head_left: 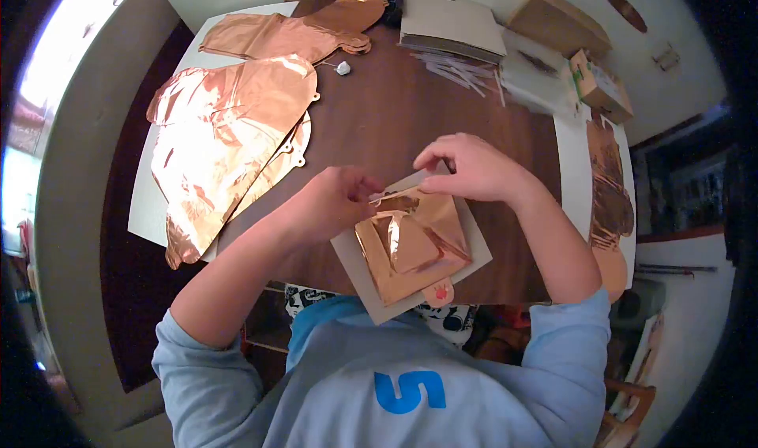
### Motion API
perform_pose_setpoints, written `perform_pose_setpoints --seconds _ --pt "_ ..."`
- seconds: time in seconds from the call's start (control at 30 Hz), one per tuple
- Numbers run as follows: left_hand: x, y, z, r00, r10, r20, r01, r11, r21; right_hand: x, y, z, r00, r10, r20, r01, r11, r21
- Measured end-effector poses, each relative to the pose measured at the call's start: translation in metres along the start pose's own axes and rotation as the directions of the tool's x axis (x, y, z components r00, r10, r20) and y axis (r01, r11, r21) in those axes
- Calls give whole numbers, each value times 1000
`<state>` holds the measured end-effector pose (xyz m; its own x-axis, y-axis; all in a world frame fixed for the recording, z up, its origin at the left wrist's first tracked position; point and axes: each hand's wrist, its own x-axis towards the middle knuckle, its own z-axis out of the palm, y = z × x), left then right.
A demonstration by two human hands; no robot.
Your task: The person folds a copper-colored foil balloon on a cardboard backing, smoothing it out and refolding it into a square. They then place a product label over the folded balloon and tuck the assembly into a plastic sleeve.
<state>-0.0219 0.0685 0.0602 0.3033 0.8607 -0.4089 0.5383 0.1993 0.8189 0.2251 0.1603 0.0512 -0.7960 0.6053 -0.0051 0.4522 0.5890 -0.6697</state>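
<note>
A copper-coloured foil balloon (442, 215), folded into a square packet, lies on a grey square card (477, 252) at the table's near edge. From under its lower edge a rounded tab with a red mark (439, 292) sticks out. My left hand (335, 199) is closed at the packet's upper left, its fingertips pinching the foil edge. At the upper corner my right hand (474, 168) has its thumb on or just above the foil. Its fingers are curved and held apart from the thumb, with no object visible between them.
Large flat foil balloons (229, 124) lie on the left of the brown table (442, 120), with more foil (292, 33) behind. At the back are a stack of grey cards (450, 22), white strips (458, 71) and a small box (600, 85). Foil pieces (608, 179) line the right edge.
</note>
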Motion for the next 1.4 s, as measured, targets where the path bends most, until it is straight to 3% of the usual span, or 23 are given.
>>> perform_pose_setpoints --seconds 0.03,0.13,0.23,0.37,0.47,0.63,0.77,0.87,1.17,1.27,1.37,1.4 --pt "-1 2 2 1000 0 -6 0 1000 -15 5 -5 -1 993 -118 -18 115 985 -125" --pt "-1 1 4 1000 22 -21 -23 999 -44 20 -15 2 946 50 321 -68 997 45" --pt "2 -10 6 999 34 -20 -36 996 -86 25 -18 3 900 134 415 -193 976 104" --pt "-1 -7 2 998 40 39 -37 997 -64 22 -15 8 908 120 400 -203 964 172" --pt "7 2 -1 994 69 82 -83 978 191 22 -19 6 896 118 428 -201 968 152" --pt "9 22 3 989 89 118 -111 975 195 25 -33 0 889 93 449 -128 991 49" --pt "2 19 -2 994 48 101 -74 958 276 17 -25 -1 908 51 416 -120 983 142" --pt "-7 11 -4 993 -71 94 50 977 210 15 -20 -3 914 20 406 -96 981 167" --pt "-25 -5 -5 988 -99 115 87 991 101 21 -17 11 902 2 432 -75 986 152" --pt "-29 -7 0 1000 -10 20 6 979 203 25 -22 16 905 43 423 -82 994 74" --pt "-29 -14 22 987 26 -158 48 893 447 26 -20 21 923 78 377 -74 997 -26" --pt "-33 -19 31 958 134 -254 12 866 500 24 -18 20 927 77 366 -59 996 -62"
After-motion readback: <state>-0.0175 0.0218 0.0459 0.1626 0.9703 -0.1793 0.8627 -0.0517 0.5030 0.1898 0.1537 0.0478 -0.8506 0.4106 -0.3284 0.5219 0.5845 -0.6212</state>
